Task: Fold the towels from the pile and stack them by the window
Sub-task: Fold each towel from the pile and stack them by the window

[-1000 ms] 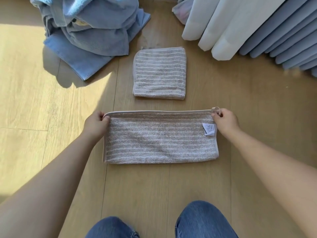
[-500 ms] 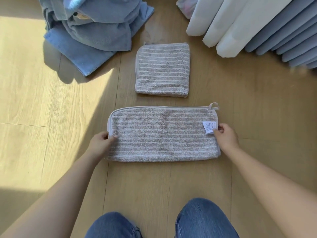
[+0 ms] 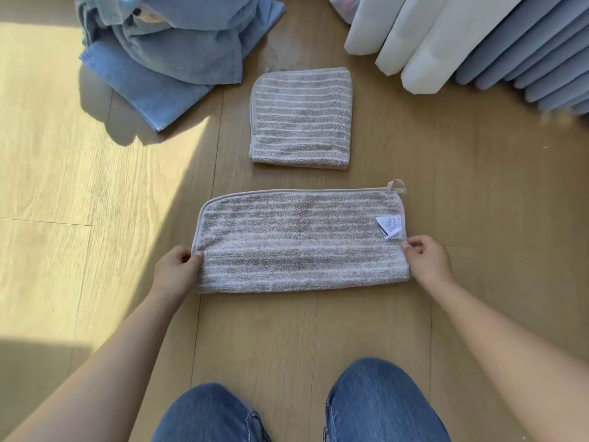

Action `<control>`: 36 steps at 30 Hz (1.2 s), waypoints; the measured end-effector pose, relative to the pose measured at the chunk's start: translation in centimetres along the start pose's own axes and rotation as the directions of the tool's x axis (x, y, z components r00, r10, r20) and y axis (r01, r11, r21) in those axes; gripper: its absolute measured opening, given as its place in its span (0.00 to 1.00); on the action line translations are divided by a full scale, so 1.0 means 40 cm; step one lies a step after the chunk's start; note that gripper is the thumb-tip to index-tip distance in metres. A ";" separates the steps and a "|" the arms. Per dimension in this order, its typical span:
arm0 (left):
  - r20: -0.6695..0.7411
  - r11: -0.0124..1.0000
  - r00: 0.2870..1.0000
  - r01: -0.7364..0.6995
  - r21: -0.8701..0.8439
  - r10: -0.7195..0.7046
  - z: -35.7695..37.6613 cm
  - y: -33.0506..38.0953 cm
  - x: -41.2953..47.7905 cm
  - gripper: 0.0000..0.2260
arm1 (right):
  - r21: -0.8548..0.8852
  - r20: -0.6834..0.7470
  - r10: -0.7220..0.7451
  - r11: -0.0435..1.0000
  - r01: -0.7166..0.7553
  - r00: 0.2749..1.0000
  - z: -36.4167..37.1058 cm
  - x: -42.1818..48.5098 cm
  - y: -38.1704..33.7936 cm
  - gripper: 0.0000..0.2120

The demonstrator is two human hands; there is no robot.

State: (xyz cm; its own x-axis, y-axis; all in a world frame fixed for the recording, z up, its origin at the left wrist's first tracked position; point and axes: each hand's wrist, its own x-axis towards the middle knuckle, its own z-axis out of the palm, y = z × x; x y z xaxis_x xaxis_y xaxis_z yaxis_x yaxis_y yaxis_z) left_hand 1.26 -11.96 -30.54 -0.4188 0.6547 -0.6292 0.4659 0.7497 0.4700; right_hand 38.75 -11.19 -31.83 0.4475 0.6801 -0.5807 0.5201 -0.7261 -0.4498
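Sunlit wooden floor [image 3: 478, 193] bears striped towel [image 3: 299, 240]; curtains [image 3: 430, 43] beyond.

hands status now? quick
Left hand: pinching the left edge of the striped towel.
Right hand: pinching its right edge, just below the label.

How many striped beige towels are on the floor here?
2. One folded square lies by the curtains; a longer one lies nearer, its ends pinched by the left hand and right hand. The blue pile may hide more.
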 end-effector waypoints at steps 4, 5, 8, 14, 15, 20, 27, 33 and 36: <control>-0.128 0.925 0.971 -0.147 0.351 0.203 0.017 0.026 -0.022 0.19 | -0.245 -0.186 -0.197 0.958 0.148 0.963 0.016 -0.044 -0.026 0.22; -0.106 0.851 0.944 -0.230 0.471 0.313 0.028 0.036 -0.027 0.21 | -0.311 -0.169 -0.289 0.923 0.227 0.942 0.030 -0.061 -0.042 0.22; 0.136 0.607 0.836 -0.488 0.628 0.531 0.079 0.080 -0.046 0.25 | -0.403 0.031 -0.488 0.793 0.457 0.872 0.091 -0.106 -0.103 0.24; 0.382 0.317 0.581 -0.763 0.564 0.719 0.270 0.164 -0.057 0.24 | -0.390 0.291 -0.628 0.611 0.689 0.722 0.245 -0.107 -0.218 0.25; 0.412 0.332 0.617 -0.747 0.577 0.671 0.299 0.161 -0.042 0.24 | -0.403 0.307 -0.609 0.613 0.680 0.731 0.264 -0.098 -0.216 0.24; 0.290 0.384 0.643 -0.696 0.607 0.709 0.327 0.126 0.005 0.26 | -0.589 0.343 -0.614 0.449 0.672 0.711 0.287 -0.049 -0.146 0.27; 0.103 0.531 0.788 -0.500 0.684 0.607 0.218 0.059 0.060 0.30 | -0.648 0.189 -0.531 0.565 0.511 0.826 0.226 -0.004 -0.099 0.32; 0.045 0.602 0.875 -0.368 0.709 0.481 0.131 0.011 0.100 0.33 | -0.639 0.048 -0.497 0.651 0.409 0.866 0.168 0.042 -0.065 0.38; 0.049 0.582 0.888 -0.339 0.739 0.456 0.130 0.019 0.093 0.31 | -0.637 0.010 -0.489 0.669 0.383 0.872 0.163 0.051 -0.058 0.37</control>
State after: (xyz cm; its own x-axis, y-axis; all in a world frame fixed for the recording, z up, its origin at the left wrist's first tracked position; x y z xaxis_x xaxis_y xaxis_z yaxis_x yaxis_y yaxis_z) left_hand 4.10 -9.47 -35.72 -0.1217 0.9192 -0.3746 0.9893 0.1430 0.0297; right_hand 33.70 -8.80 -36.40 0.1283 0.9474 -0.2933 0.9827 -0.1612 -0.0911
